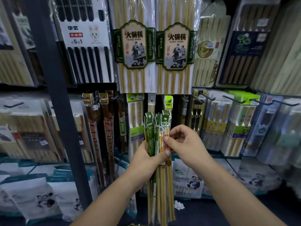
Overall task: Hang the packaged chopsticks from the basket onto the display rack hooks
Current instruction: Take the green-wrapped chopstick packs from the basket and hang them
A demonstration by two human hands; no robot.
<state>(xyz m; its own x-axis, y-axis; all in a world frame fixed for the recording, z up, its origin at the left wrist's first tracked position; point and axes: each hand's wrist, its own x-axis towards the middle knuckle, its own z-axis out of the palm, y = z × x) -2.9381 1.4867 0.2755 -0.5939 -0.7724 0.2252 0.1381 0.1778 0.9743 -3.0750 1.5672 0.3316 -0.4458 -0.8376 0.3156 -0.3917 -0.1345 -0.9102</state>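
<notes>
Several slim packs of chopsticks are standing upright as a bundle in front of the middle of the rack's lower row. The left hand is gripping them around the middle. The right hand is pinching 1 pack at the bundle's right side between thumb and fingers.

Doing this well probably means peeling that 1 pack free without loosening the rest. Its green top then needs lining up with a hook tip and sliding back.

Black hooks are jutting out along the lower row to the right, most already carrying packs. 2 large packs are hanging from the upper row, their bottom edges crowding the hooks just behind the bundle. The basket is not showing.
</notes>
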